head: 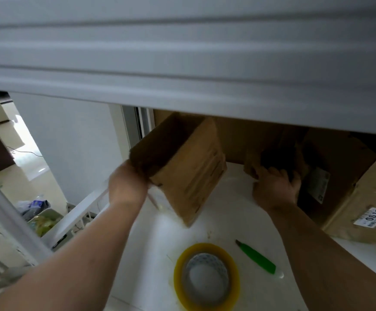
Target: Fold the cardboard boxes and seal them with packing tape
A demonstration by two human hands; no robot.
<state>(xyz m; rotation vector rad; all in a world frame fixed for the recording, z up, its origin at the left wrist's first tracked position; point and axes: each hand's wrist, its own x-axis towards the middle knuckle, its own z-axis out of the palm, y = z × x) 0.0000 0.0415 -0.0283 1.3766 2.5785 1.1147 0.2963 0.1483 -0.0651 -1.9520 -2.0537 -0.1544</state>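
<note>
My left hand (127, 184) grips the near corner of a small open cardboard box (187, 173), held tilted above the white table (216, 212). To its right, my right hand (275, 187) reaches into the shadow under the shelf, fingers curled round the edge of a second cardboard box (272, 158); that box is blurred and partly hidden. A roll of yellowish packing tape (206, 277) lies flat on the table near me. Beside the roll rests a green-handled cutter (257, 258).
A grey shelf edge (182, 63) overhangs the table and fills the upper view. Larger cardboard boxes (362, 212) with a printed label stand at the right under the shelf. A white rack and a bin of bags (41, 214) sit on the floor to the left.
</note>
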